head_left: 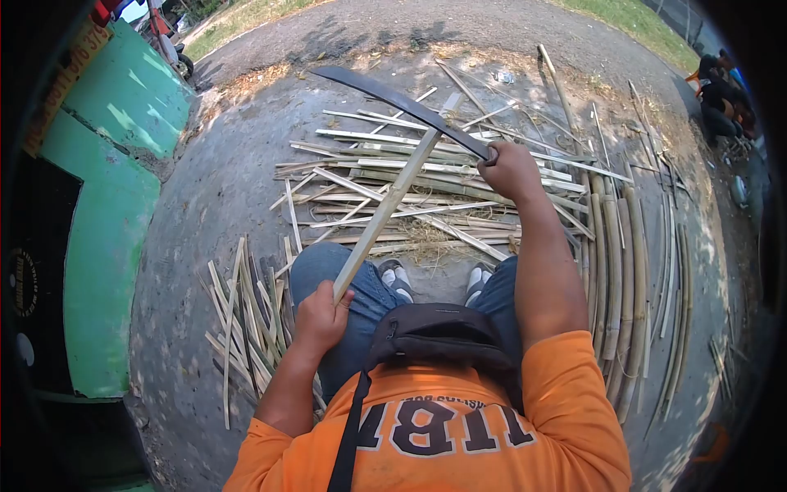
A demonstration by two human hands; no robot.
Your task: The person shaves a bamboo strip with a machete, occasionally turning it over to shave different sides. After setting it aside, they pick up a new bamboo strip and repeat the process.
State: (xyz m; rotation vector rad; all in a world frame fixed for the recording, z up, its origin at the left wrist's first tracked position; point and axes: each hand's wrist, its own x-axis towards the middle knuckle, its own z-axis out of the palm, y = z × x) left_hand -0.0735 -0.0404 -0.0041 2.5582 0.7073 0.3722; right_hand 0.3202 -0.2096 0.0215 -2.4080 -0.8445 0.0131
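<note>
My left hand [322,315] is closed round the lower end of a long pale bamboo strip [384,215], which slants up and to the right, away from my body. In my right hand [510,170] is the handle of a machete, its long dark blade [381,95] pointing up and to the left. The blade crosses the strip close to its far end; whether the two touch is hard to tell. Beyond my knees, many split bamboo strips [393,175] lie in a loose pile beneath the blade and the held strip.
More split strips [238,316] lie left of my legs. Longer bamboo poles [613,271] lie lengthwise at the right. A green wall [111,230] stands on the left, a road [410,29] runs beyond, and people [723,98] are at the far right.
</note>
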